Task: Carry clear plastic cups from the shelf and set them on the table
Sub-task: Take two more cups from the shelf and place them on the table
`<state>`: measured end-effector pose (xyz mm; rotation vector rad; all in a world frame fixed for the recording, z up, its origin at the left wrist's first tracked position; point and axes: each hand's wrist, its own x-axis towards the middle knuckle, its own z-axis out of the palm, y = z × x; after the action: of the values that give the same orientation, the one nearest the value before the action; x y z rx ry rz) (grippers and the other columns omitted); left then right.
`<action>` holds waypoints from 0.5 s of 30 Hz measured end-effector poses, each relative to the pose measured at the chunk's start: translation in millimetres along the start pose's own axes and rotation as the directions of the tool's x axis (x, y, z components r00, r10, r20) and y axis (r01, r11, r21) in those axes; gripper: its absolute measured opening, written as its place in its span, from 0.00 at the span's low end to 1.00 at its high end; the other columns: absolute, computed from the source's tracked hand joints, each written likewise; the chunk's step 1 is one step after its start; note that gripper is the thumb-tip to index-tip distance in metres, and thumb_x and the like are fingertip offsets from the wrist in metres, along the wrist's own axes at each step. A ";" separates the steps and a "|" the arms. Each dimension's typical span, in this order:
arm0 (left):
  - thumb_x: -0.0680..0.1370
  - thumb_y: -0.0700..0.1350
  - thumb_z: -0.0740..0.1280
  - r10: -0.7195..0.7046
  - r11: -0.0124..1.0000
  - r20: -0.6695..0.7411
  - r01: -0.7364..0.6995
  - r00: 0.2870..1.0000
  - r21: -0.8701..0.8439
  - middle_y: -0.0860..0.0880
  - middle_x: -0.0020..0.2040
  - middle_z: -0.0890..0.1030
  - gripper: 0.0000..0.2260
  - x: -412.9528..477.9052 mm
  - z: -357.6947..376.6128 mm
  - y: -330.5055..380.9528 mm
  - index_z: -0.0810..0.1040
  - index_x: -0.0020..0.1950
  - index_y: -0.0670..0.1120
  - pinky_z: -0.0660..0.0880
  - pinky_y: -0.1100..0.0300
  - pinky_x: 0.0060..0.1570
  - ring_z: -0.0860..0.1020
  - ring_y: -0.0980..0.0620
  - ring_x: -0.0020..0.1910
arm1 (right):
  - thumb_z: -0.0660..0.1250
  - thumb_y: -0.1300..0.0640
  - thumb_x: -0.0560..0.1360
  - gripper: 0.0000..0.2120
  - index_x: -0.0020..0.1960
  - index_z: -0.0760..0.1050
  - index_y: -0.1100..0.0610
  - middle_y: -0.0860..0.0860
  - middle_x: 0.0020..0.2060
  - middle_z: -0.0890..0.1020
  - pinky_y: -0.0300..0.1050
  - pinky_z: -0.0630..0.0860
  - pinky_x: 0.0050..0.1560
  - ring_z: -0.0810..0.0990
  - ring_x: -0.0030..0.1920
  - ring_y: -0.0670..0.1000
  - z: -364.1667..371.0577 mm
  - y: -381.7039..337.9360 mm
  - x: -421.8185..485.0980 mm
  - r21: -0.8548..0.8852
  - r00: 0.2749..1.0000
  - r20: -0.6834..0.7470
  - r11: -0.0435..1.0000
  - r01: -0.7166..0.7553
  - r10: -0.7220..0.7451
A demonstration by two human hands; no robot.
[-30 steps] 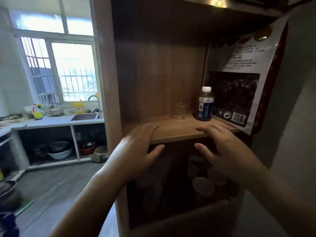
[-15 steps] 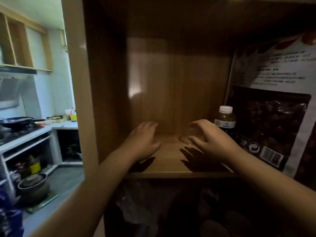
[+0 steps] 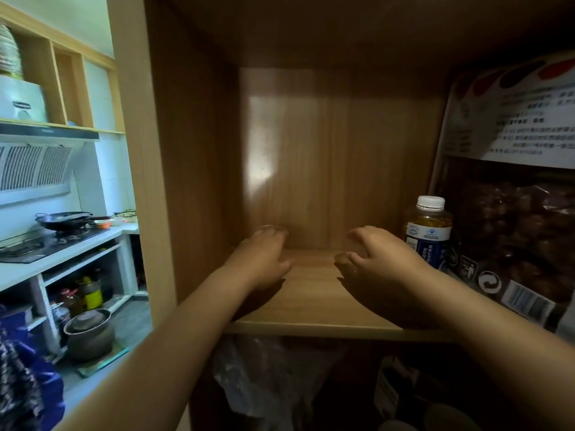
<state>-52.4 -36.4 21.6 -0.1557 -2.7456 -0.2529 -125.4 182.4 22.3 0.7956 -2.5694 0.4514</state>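
Wood-grain shelf (image 3: 314, 303) | left hand (image 3: 263, 259) curled on clear round cup (image 3: 273, 229) | right hand (image 3: 382, 259) fingers spread

**Shelf layout**

Both hands were inside the shelf (image 3: 311, 306) compartment: left hand (image 3: 261, 259) at back-left w/ a cup (image 3: 273, 229) just behind its fingertips, right hand (image 3: 382, 259) at centre-right. Bottle (image 3: 428, 231) stood right of the right hand, a bag (image 3: 513, 213) right of & beside the bottle. Stove w/ wok (image 3: 62, 220) lay far left, outside the shelf.

Two cups (image 3: 273, 229), one bottle (image 3: 428, 231), one bag (image 3: 516, 213).
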 end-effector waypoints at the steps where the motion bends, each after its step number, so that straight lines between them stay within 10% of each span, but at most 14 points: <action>1: 0.76 0.52 0.62 0.004 1.000 -0.008 -0.004 1.000 0.002 0.46 0.74 0.61 0.27 0.9 1.0 -0.3 0.59 0.73 0.45 0.59 0.50 0.70 0.57 0.48 0.73 | 0.63 0.48 0.74 0.24 0.68 0.66 0.52 0.51 0.64 0.73 0.43 0.71 0.54 0.73 0.60 0.51 0.7 0.3 -0.2 -0.007 1.000 -0.007 1.000 0.010 -0.010; 15: 0.76 0.44 0.62 0.090 0.993 -0.026 -0.088 0.996 0.082 0.46 0.62 0.76 0.16 6.0 2.0 8.1 0.71 0.64 0.46 0.73 0.53 0.57 0.72 0.48 0.61 | 0.65 0.53 0.74 0.13 0.58 0.72 0.49 0.43 0.48 0.76 0.31 0.66 0.34 0.71 0.42 0.40 -0.8 3.0 -12.2 0.001 0.990 -0.068 0.992 0.125 -0.125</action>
<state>-57.5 -27.6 23.3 -0.2497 -2.7062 -0.1185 -117.7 190.7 16.7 0.9217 -2.4402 0.4390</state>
